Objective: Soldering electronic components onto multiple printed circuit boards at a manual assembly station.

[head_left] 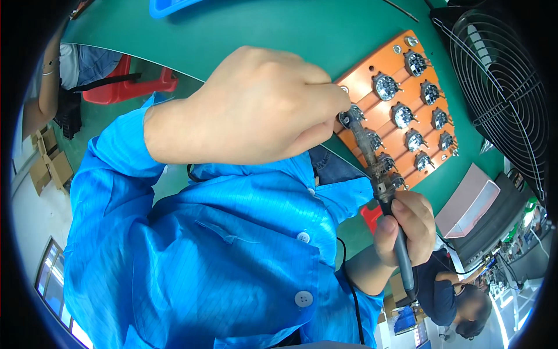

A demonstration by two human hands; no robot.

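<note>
My right hand point(410, 224) grips the dark handle of a soldering iron point(401, 256). The iron's worn, crusted barrel slants up and left, its tip end at a round metal part near the left edge of an orange fixture board point(386, 125). Several such round silver parts with small pins, like this one point(402, 116), sit in rows on the board. Beside the iron's tip is my left hand point(273, 107), closed, with thumb and fingers pinched together at the board's left edge. What it holds, if anything, is hidden behind the fingers.
The board lies on a green tabletop point(226, 35). A black wire fan guard point(500, 99) stands at the right, with a pink open box point(468, 200) below it. At the top is a blue tray point(168, 7). A red stool point(125, 84) and other people appear beyond the table.
</note>
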